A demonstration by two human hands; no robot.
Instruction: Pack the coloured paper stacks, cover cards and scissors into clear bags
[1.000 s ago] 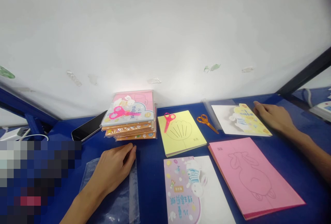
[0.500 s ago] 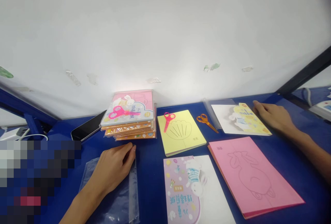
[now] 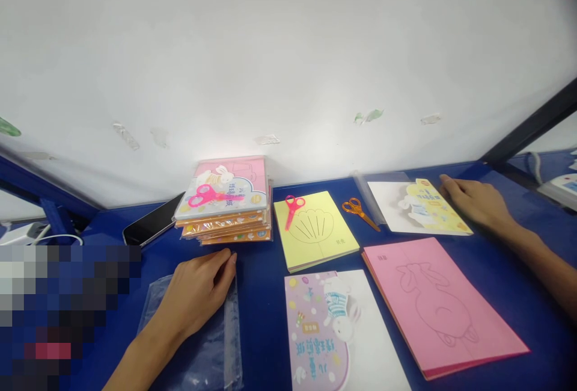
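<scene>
My left hand (image 3: 198,286) rests palm down on a clear plastic bag (image 3: 193,361), loosely bent, with the thumb apart from the index finger; nothing shows in its grasp. At the right, my right hand (image 3: 478,201) lies relaxed on the blue table beside a white-and-yellow rabbit card (image 3: 396,204), its fingers partly hidden and no object visible in it. Between the hands are a yellow paper pad with a shell drawing (image 3: 322,249), pink scissors (image 3: 292,207) on that pad, orange scissors (image 3: 360,213), a purple-and-white rabbit card (image 3: 315,313) and a pink paper stack (image 3: 451,295).
A stack of wrapped paper packs (image 3: 225,228) stands near the wall, with pink-handled scissors (image 3: 205,197) on top. Left of it lies a black phone (image 3: 153,222). A white wall (image 3: 288,66) bounds the table (image 3: 264,325) at the back. The lower left corner is blurred out.
</scene>
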